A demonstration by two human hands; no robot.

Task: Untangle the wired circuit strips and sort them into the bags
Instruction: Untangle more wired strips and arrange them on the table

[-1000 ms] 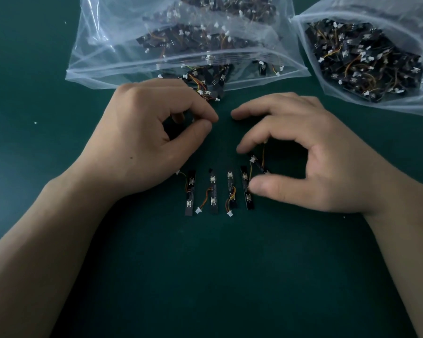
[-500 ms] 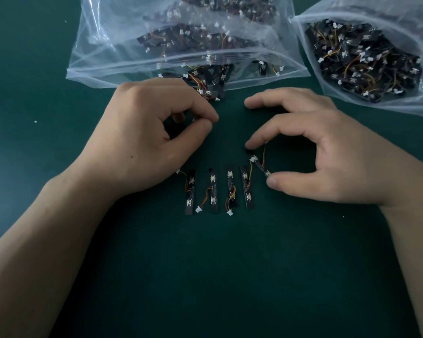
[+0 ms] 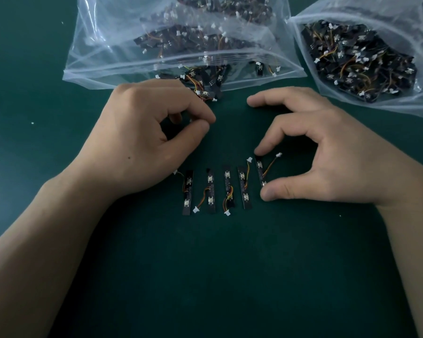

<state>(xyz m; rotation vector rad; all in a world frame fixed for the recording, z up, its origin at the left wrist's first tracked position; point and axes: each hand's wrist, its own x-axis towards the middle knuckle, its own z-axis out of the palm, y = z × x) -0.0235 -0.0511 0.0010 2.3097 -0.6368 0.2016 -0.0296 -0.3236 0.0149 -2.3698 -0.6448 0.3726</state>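
Farthest to the left of the grip, and beyond it, lay the left bag point(image 3: 108, 45), clear plastic with its mouth facing the person and packed with dark strips and wires. The left hand point(image 3: 142, 142) rested on the green table point(image 3: 205, 276), well to the left of the grip. Its fingers were curled, with the thumb tip against the forefinger, and nothing showed between them. Just past those fingertips a clump point(image 3: 203, 87) of tangled strips spilled out of that bag's mouth (orange and red wires, small white plugs).

Closer to the grip, four strips point(image 3: 211, 192) lay flat on the table in a row. They were side by side and apart, each running away from the person, and each had its own short wire. The last of them lay just left of the grip without touching it.

The grip itself was the right hand point(image 3: 327, 162) pinching a fifth strip point(image 3: 260, 170) lengthwise. The forefinger was on the strip's far end and the thumb on its near end, while the strip lay on the table, slightly tilted. An orange wire point(image 3: 269, 167) curved off to the right inside the arch of the hand and ended in a white plug point(image 3: 279, 154). The other fingers were spread beyond, touching nothing that could be seen.

Beyond the grip and to its right sat the right bag point(image 3: 386, 13), also clear and heaped with strips.
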